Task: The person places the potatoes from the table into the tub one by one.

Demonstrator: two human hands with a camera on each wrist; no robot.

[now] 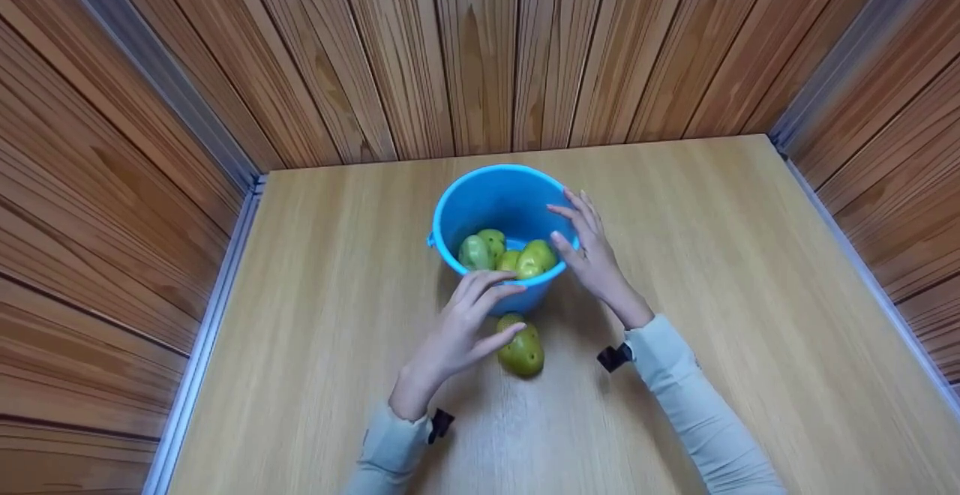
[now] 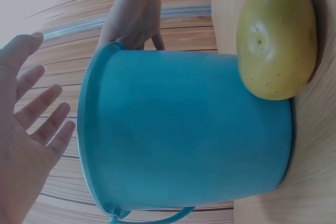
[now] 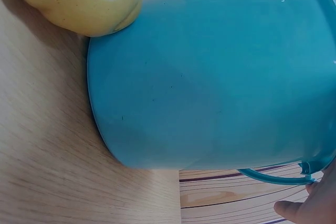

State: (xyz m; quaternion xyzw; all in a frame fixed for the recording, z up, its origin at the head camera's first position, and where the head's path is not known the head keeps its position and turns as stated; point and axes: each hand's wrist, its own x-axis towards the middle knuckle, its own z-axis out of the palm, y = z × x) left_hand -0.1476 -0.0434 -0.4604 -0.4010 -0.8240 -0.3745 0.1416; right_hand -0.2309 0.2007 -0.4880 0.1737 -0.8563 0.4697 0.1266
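A blue bucket (image 1: 504, 199) stands upright on the table with several yellow-green potatoes (image 1: 537, 258) in it. One more potato (image 1: 523, 352) lies on the table in front of the bucket, partly under my left thumb in the head view. My left hand (image 1: 454, 326) hovers by the near rim, its fingers spread and holding nothing; the left wrist view shows a gap between them and the bucket (image 2: 184, 124). At the right side of the rim is my right hand (image 1: 596, 259), fingers loosely extended. Whether it touches the rim, I cannot tell.
The bucket's handle (image 3: 275, 178) hangs at its side. Wood-panelled walls (image 1: 480, 52) close off the back and both sides of the light wooden table (image 1: 330, 315). Grey metal rails (image 1: 202, 345) run along the side edges.
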